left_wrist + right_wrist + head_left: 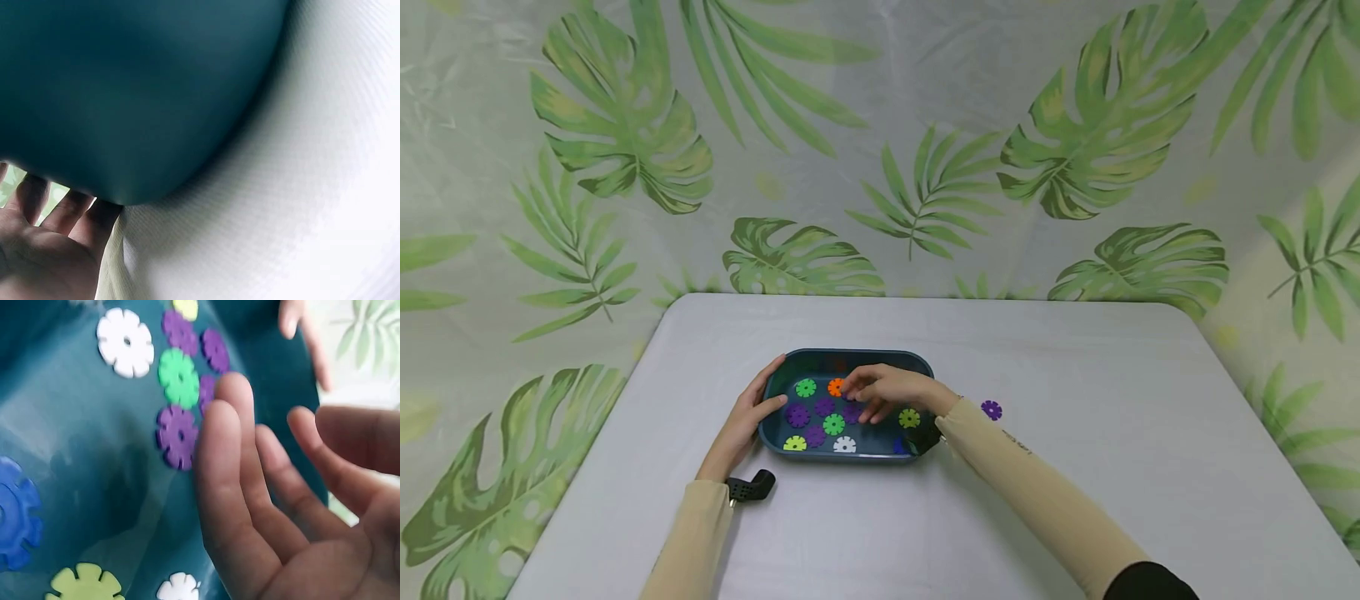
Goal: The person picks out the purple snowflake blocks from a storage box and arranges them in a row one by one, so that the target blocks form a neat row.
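Observation:
A dark teal tray point(868, 446) holds several flat, notched plastic discs. At its left end my left hand point(743, 421) grips the wall, thumb over the rim and fingers outside. My right hand point(895, 387) hovers over the tray with fingers loosely bent; nothing shows between them in the right wrist view. Nearest its fingertips are an orange disc point(835, 387) and purple discs point(177, 436). A green disc point(179, 378) and a white disc point(125, 342) lie close by. The right hand and wrist hide part of the tray's right side.
One purple disc point(991, 410) lies outside the tray, to its right on the white table point(1112, 433). A blue disc point(15, 514) and a yellow-green disc point(85, 584) sit inside near my right wrist. Behind the table hangs a leaf-patterned cloth point(925, 100).

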The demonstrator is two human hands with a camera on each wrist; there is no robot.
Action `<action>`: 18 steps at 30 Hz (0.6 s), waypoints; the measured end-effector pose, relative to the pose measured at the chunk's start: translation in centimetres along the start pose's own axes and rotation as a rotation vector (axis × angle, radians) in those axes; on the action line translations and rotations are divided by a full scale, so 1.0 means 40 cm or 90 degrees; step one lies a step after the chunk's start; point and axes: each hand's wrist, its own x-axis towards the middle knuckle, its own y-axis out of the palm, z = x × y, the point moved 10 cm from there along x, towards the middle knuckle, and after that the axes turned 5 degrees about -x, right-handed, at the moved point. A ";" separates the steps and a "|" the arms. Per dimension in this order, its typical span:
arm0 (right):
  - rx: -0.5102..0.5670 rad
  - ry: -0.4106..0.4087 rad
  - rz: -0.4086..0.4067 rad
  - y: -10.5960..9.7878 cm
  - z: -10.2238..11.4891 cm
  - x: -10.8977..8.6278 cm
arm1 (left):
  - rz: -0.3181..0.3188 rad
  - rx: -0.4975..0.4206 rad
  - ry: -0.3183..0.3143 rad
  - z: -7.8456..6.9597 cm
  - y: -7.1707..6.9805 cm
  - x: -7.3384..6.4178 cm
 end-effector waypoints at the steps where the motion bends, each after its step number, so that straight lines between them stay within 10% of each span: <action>1: 0.001 0.011 0.006 -0.001 -0.005 0.007 | 0.000 0.000 -0.001 0.000 0.000 0.000; 18: -0.110 0.060 0.064 0.026 -0.047 0.068 | -0.003 0.003 -0.002 0.002 -0.002 0.000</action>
